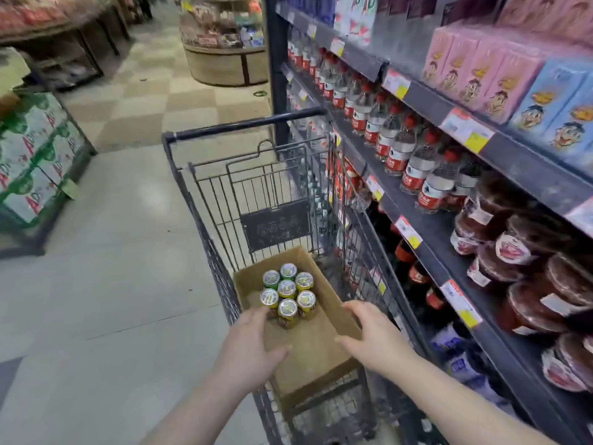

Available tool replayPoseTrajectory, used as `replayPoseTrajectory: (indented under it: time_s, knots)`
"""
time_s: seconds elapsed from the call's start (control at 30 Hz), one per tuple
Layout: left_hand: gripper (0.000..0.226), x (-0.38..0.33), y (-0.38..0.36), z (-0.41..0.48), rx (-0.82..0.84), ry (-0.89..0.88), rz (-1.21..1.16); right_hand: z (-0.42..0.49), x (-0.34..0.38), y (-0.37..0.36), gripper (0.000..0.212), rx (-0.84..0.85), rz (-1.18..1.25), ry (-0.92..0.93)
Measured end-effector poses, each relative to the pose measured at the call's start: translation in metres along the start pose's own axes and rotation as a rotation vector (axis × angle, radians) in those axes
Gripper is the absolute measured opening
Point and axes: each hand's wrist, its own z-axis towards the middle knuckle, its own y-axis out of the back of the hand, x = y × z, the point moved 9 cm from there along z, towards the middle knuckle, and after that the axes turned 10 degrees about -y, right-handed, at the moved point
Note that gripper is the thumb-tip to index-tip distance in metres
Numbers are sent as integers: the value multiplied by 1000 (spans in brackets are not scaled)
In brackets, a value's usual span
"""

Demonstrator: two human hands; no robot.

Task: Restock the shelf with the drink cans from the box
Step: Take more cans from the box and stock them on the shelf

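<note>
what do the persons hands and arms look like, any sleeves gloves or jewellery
The left hand and right hand are bare: no gloves, and no ring, watch or bracelet shows. Both arms are uncovered as far back as the frame reaches, with no sleeve in view.

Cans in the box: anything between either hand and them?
Nothing visible. The box is open-topped, the cans bunched at its far end. The left hand is right beside the nearest can; the right hand is over the right wall, only bare cardboard floor between it and the cans.
</note>
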Motion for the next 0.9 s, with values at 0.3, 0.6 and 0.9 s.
replayPoseTrajectory:
  time_s: [0.3, 0.6, 0.9]
  knots:
    - [78, 45, -81, 106, 129, 139, 58, 137, -20, -51, 62, 183, -92, -45]
    - [94, 127, -174, 182, 64, 321, -40, 235, -68, -144, 73, 212, -23, -144]
    - [84, 168, -199, 203, -108, 355, -237, 327, -101, -237, 94, 189, 151, -191]
